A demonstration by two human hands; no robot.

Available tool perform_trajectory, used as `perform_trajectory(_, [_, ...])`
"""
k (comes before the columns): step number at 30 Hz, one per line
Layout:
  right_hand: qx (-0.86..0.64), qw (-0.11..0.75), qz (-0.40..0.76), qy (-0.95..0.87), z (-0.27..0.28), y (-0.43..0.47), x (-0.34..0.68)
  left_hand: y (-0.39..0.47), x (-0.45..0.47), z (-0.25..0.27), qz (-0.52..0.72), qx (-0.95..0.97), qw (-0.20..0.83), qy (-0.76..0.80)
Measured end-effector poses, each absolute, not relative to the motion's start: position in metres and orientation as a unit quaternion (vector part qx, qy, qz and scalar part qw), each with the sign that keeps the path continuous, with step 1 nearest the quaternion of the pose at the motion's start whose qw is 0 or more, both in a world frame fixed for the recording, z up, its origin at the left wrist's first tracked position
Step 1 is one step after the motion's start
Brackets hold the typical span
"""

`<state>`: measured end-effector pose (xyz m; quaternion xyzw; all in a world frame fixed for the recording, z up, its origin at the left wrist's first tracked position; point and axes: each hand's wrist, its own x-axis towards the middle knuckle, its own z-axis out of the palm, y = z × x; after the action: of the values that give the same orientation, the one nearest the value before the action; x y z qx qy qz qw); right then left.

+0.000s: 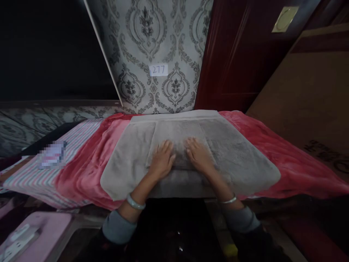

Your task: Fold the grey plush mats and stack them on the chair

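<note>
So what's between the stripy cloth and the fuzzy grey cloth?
In the head view, a pinkish-red blanket lies between the striped cloth and the grey cloth.

The right hand (199, 154) seems blurred, the dark screen (54, 51) cut off

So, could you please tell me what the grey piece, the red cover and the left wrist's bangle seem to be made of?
Grey piece: apparently matt plush fabric, judging by its short, brushed-looking pile. Red cover: probably fleece, with a soft sheen along its folds. Left bangle: perhaps polished stone or glass, being pale, thick and smooth; I can't be sure.
</note>
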<state>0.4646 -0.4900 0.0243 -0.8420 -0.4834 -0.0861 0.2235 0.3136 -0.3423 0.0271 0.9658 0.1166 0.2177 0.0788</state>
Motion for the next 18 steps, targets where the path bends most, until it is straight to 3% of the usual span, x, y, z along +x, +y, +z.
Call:
perform_trajectory(3, [-0.855,0.139,-0.031,-0.499,0.015,-0.473,0.451,-0.355,0.32,0.015,0.121,0.985,0.037,0.117])
perform_trajectory(6, [-0.853,0.111,-0.028,-0.509,0.003,-0.476,0.444,-0.358,0.312,0.002,0.1,0.988,-0.001,0.117])
perform_trajectory(14, [-0.847,0.151,-0.07,-0.504,-0.017,-0.51,0.423,-0.363,0.275,-0.017,0.16,0.976,-0.031,0.145])
perform_trajectory(18, [-0.837,0.205,-0.068,-0.502,-0.026,-0.528,0.411,-0.36,0.262,-0.014,0.181,0.972,0.003,0.149])
